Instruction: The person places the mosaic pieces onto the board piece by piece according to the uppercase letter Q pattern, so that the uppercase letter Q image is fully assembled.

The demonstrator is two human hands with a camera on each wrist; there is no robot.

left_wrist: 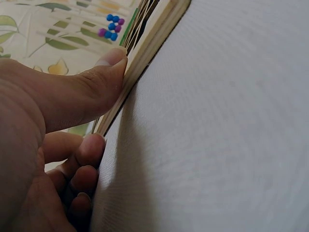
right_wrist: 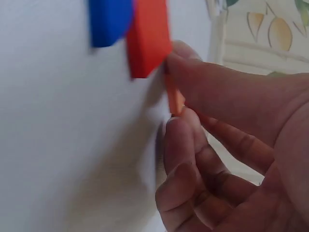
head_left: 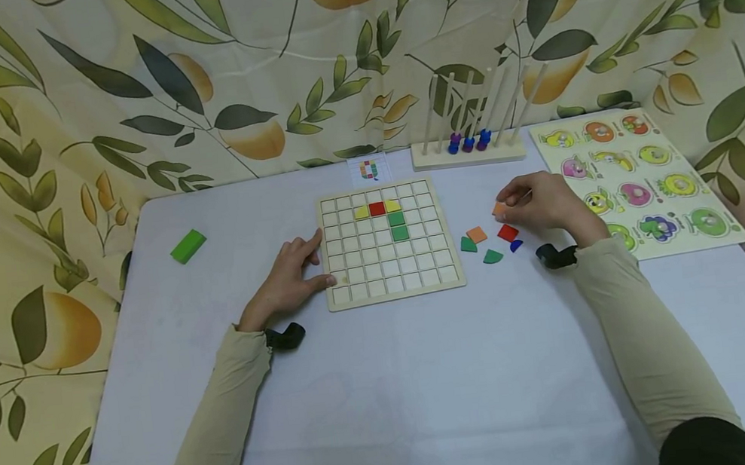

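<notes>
A wooden grid board (head_left: 397, 297) lies on the table, with a red square (head_left: 377, 208), yellow pieces (head_left: 392, 205) and green squares (head_left: 400, 233) in its cells. My left hand (head_left: 290, 277) rests against the board's left edge, thumb and index finger spread along it. In the left wrist view the thumb (left_wrist: 89, 92) touches the board's rim (left_wrist: 142, 58). My right hand (head_left: 542, 203) pinches an orange tile (right_wrist: 175, 96) between thumb and fingers, close over the table. Beside it lie a red tile (head_left: 507, 233), a blue piece (head_left: 516, 245), another orange tile (head_left: 476, 234) and green pieces (head_left: 492, 256).
A small pattern card (head_left: 369, 171) is behind the board. Next to it stands a peg rack (head_left: 469, 153) with blue and purple beads. A fruit picture board (head_left: 667, 179) lies at the right, and a green block (head_left: 188, 246) at the far left. A patterned curtain (head_left: 300, 58) hangs behind.
</notes>
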